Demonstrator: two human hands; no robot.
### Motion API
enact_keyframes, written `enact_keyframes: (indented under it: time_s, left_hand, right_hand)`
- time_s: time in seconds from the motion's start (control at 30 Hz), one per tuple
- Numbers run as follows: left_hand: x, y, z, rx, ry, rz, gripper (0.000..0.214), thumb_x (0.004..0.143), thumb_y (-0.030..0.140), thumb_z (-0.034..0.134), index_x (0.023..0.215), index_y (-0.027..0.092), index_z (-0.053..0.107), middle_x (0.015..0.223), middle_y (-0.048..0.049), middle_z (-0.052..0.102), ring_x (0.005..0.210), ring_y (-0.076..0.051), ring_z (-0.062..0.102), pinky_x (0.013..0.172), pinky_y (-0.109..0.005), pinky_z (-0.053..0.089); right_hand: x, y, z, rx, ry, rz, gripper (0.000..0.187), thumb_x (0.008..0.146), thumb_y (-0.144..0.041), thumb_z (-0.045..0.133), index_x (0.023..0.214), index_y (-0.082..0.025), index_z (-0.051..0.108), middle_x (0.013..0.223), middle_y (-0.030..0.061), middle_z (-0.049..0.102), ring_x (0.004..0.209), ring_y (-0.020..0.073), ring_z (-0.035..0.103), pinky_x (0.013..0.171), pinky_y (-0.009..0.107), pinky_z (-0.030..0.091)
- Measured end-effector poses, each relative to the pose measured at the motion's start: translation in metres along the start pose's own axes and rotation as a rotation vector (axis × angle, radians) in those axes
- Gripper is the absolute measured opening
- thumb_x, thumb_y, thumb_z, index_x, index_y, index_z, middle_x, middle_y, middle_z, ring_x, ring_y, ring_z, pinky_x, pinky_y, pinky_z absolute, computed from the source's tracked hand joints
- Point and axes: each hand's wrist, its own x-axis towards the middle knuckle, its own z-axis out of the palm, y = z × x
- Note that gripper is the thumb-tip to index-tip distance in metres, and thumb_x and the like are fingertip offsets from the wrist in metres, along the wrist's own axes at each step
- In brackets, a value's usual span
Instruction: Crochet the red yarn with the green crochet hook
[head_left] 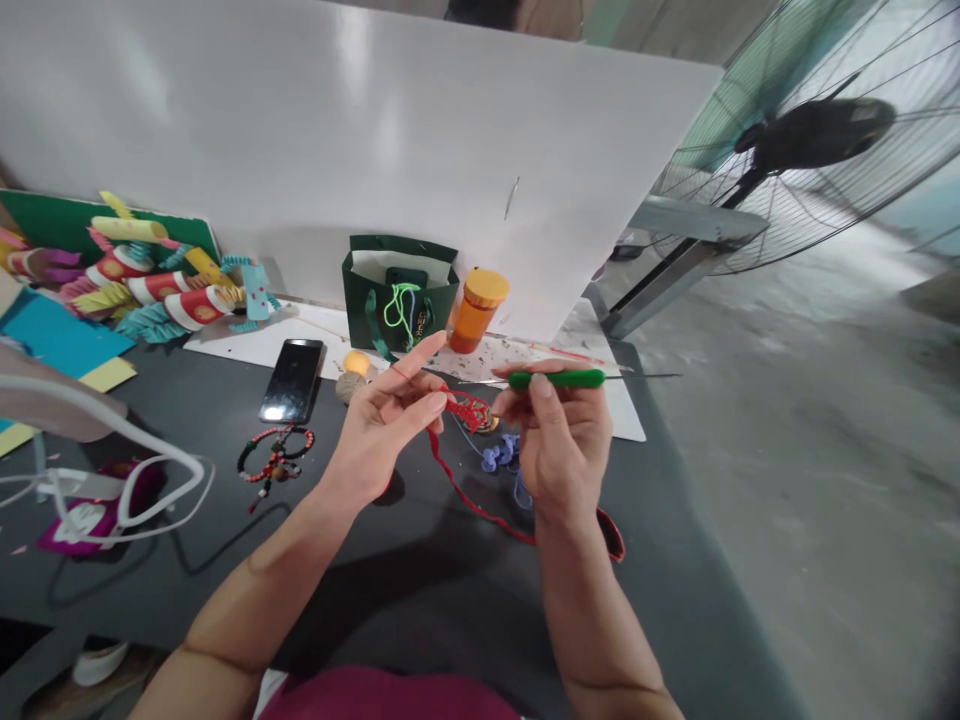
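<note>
My left hand [386,430] pinches a small red crochet piece [469,408] between thumb and fingertips, its index finger raised with a thin red strand over it. A red crocheted cord [469,497] hangs from the work and runs right, passing behind my right wrist. My right hand [562,440] is closed round the green handle of a crochet hook [556,380]. The hook's thin shaft points left toward the red work; whether its tip is in a loop is too small to tell. Behind the hands lies blue-purple yarn [500,455].
A dark green paper bag [360,310] and an orange jar [478,312] stand against the white board [262,130]. On the left are a phone [292,380], a beaded bracelet [276,458], white cables [169,450] and paper crafts [157,285]. A fan [817,135] stands right of the table.
</note>
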Motion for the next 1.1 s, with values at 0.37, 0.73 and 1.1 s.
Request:
enact_keyframes:
  time_s: [0.37, 0.73, 1.1]
  left_hand:
    - [-0.001, 0.005, 0.005, 0.032, 0.065, 0.089, 0.045, 0.081, 0.03, 0.084, 0.126, 0.033, 0.077, 0.085, -0.0009, 0.071, 0.066, -0.011, 0.059, 0.063, -0.026, 0.057]
    - [-0.005, 0.011, 0.007, 0.183, 0.073, 0.108, 0.049, 0.086, 0.025, 0.077, 0.135, 0.027, 0.072, 0.089, -0.0021, 0.073, 0.071, -0.014, 0.061, 0.071, -0.031, 0.059]
    - [-0.004, 0.009, 0.005, 0.211, 0.081, 0.137, 0.047, 0.087, 0.028, 0.077, 0.134, 0.029, 0.072, 0.086, -0.0005, 0.073, 0.072, -0.012, 0.062, 0.071, -0.027, 0.058]
  right_hand:
    - [-0.001, 0.003, 0.003, 0.04, -0.206, 0.313, 0.026, 0.09, -0.047, 0.071, 0.094, -0.024, 0.06, 0.074, -0.0048, 0.067, 0.041, 0.0067, 0.054, 0.039, 0.022, 0.04]
    - [-0.008, -0.003, 0.012, 0.019, -0.313, 0.369, 0.037, 0.086, -0.054, 0.076, 0.085, -0.022, 0.058, 0.052, -0.009, 0.056, 0.037, 0.0038, 0.036, 0.037, 0.019, 0.027]
    - [-0.007, -0.006, 0.013, -0.092, -0.347, 0.336, 0.037, 0.087, -0.054, 0.075, 0.082, -0.022, 0.059, 0.052, -0.0078, 0.057, 0.039, 0.0044, 0.036, 0.039, 0.021, 0.028]
